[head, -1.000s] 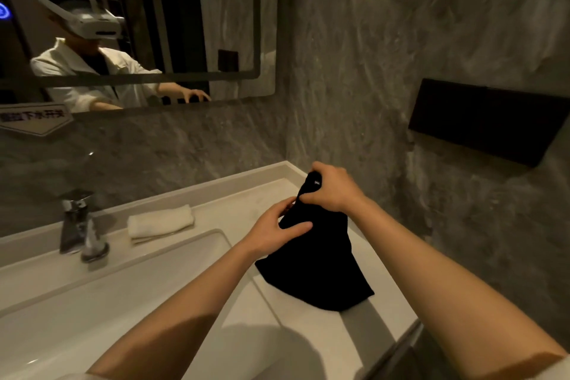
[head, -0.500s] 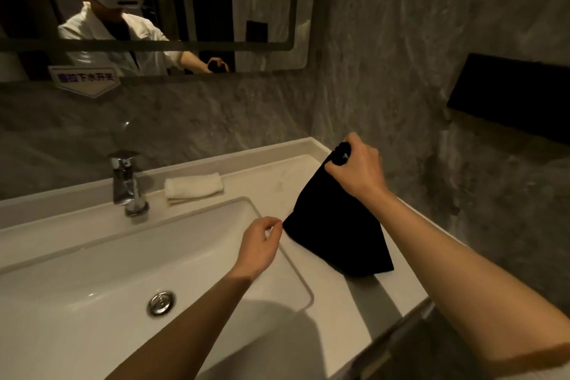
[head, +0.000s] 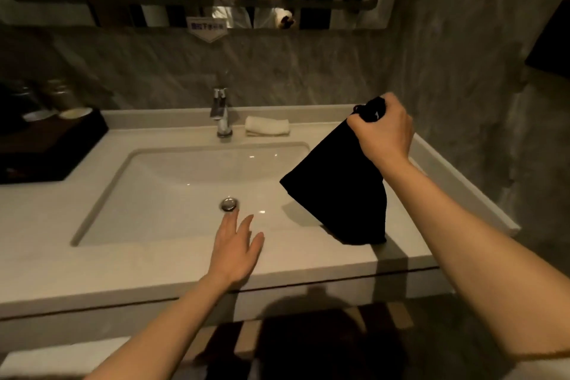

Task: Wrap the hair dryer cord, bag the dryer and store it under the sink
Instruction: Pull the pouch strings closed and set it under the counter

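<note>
Bagging: the black cloth drawstring bag point(head: 342, 191) looks full and gathered shut at its neck, so wrapping and bagging seem done; the dryer itself is hidden.
Right hand point(head: 384, 133): at 2 o'clock, fingers pressed shut round the bag's neck.
Bag position: bottom corner resting on the pale stone worktop point(head: 129, 268), at 3 o'clock of the white basin point(head: 172, 182).
Left hand point(head: 237, 248): fingers spread, empty, over the basin's front edge.
Left to do: stowing it under the sink.

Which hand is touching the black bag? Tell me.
Touching: the right hand only. The head view shows it closed on the gathered neck of the black bag. The left hand is apart, open over the sink edge.
</note>
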